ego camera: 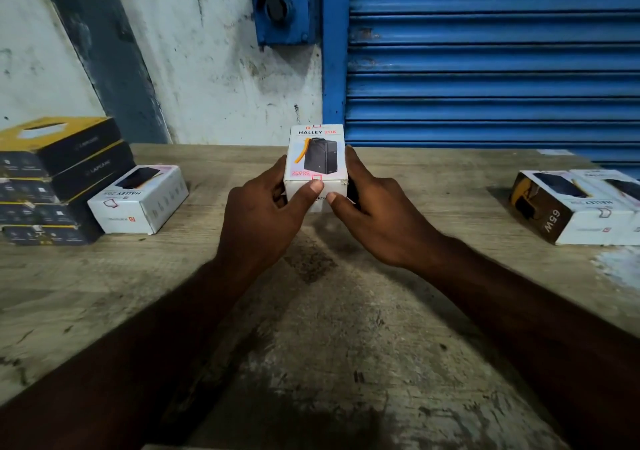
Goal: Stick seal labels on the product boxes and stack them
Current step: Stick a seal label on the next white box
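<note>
Head view: we hold the white cardboard HALLEY 20K box (315, 159) over the middle of the worn wooden table (346, 328), long axis running away from us, title end far. L hand (263, 217) & R hand (377, 214) clamp its sides, thumbs on the near end. Bare wood on the table's near half; similar white boxes at the table's L (138, 204) & R (581, 214) ends.

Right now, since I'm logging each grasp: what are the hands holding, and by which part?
The white Halley 20K box: left hand grips its left side, right hand its right side, thumbs on the near end face.
</note>
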Tool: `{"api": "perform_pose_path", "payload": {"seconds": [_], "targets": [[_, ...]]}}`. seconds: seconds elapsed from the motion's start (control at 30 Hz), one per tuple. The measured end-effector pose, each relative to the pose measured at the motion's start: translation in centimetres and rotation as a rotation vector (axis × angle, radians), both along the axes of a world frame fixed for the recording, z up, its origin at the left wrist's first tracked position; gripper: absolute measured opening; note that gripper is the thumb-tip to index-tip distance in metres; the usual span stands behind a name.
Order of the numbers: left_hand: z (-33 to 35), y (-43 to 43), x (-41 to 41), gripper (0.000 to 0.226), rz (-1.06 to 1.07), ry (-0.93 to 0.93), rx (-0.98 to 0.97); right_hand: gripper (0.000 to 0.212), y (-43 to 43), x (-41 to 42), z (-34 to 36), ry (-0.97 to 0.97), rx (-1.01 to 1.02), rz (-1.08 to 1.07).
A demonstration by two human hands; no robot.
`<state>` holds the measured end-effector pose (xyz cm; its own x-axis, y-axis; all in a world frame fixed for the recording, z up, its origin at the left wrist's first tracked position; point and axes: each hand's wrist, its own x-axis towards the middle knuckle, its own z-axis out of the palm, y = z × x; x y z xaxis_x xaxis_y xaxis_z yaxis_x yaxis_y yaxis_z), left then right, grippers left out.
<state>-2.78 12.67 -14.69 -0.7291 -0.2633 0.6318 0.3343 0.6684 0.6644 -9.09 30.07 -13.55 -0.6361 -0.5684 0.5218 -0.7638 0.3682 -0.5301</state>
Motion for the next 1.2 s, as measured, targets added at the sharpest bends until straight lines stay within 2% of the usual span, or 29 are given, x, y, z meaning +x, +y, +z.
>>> {"api": "perform_pose_path", "payload": {"seconds": [0.23, 0.4, 0.53, 0.67, 0.77, 0.9, 1.2], "targets": [[0.0, 0.2, 0.0, 0.042, -0.012, 0.022, -0.044, 0.054, -0.1, 0.6, 0.3, -0.032, -0.117, 0.003], [0.0, 0.4, 0.3, 0.057, -0.093, -0.014, -0.052, 0.043, -0.3, 0.5, 0.3, -0.104, -0.260, -0.062], [-0.2, 0.3, 0.1, 0.066, -0.161, -0.001, -0.012, 0.041, -1.0, -0.1, -0.1, -0.298, -0.408, -0.086], [-0.1, 0.7, 0.2, 0.058, -0.171, 0.034, 0.018, 0.043, -1.0, -0.4, -0.2, -0.508, -0.538, -0.029], [0.2, 1.1, 0.4, 0.052, -0.167, 0.055, 0.075, 0.044, -0.9, -0.2, 0.1, -0.595, -0.613, -0.009], [0.4, 1.5, 0.5, 0.044, -0.150, 0.057, 0.145, 0.031, -1.0, 0.1, 0.3, -0.565, -0.607, -0.005], [0.0, 1.3, 0.0, 0.057, -0.016, 0.009, 0.180, 0.024, -1.1, 1.2, 0.9, -0.554, -0.583, 0.018]]}}
